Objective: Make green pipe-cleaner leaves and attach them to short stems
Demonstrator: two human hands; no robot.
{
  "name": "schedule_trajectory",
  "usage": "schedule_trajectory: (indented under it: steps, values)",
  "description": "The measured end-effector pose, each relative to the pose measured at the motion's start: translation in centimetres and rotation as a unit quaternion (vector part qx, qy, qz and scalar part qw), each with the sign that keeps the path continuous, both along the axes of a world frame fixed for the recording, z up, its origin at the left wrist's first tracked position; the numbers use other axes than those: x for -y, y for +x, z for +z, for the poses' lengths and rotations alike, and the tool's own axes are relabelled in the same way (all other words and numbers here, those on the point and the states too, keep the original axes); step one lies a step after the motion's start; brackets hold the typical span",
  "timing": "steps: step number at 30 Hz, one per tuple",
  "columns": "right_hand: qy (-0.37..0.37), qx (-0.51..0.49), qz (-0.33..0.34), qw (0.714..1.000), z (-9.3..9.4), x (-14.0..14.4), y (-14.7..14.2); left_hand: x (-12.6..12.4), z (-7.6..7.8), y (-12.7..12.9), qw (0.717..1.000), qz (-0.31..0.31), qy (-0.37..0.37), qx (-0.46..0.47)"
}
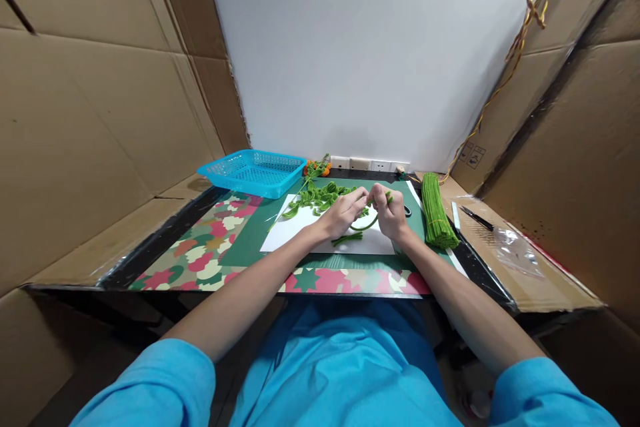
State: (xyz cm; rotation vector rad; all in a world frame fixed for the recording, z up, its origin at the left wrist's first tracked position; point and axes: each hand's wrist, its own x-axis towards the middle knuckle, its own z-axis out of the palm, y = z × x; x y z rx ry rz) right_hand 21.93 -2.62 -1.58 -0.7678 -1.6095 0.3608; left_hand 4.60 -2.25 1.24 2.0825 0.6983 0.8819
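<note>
Above a white sheet of paper [280,238], my left hand [346,212] and my right hand [389,212] meet, both with fingers closed on a green pipe cleaner [367,227]. Its lower part hangs in a curve between them; my fingers hide the rest. Behind my left hand lies a heap of bent green pipe-cleaner pieces [320,197], some looped like leaves. Several short green pipe-cleaner lengths [347,238] lie on the paper just below my hands. To the right of my right hand, part of a dark scissors handle [408,211] shows.
A blue plastic basket [240,177] stands back left, beside orange pipe-cleaner flowers [320,168]. On the right lie a thick bundle of green pipe cleaners [437,213], dark tweezers [476,217] and a clear plastic bag [515,253]. Cardboard walls [100,93] flank the table; sockets [370,164] line the back.
</note>
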Motion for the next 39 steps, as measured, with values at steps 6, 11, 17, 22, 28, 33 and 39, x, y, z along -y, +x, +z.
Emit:
schedule_trajectory:
  steps: [6, 11, 17, 22, 28, 33, 39]
  values:
    - [-0.017, -0.100, 0.026, 0.994, 0.1, 0.1, -0.5, -0.8, 0.1, 0.2, 1.000, 0.006, 0.022, -0.003]
    - [0.017, -0.116, 0.023, 0.993, 1.0, 0.4, -0.6, -1.5, -0.5, 0.9, 0.994, -0.021, -0.040, 0.095]
    - [0.042, -0.061, -0.001, 0.997, 2.0, 0.8, -0.6, -1.1, -0.1, 1.0, 0.935, -0.134, -0.283, 0.167]
    - [0.018, -0.070, 0.008, 0.997, 2.2, 0.7, -0.6, -0.8, 0.1, 0.6, 0.896, -0.188, -0.374, 0.148]
    - [-0.038, -0.073, 0.056, 0.995, 1.9, 0.2, -0.3, -0.8, 0.2, 0.7, 0.900, -0.149, -0.381, 0.147]
    - [-0.114, -0.114, 0.108, 0.981, 1.9, 0.4, -0.4, -0.6, 0.7, 0.4, 0.916, -0.156, -0.353, 0.108]
    - [-0.128, -0.119, 0.105, 0.979, 2.2, 0.5, -0.5, -0.6, 0.9, 0.3, 0.928, -0.129, -0.331, 0.108]
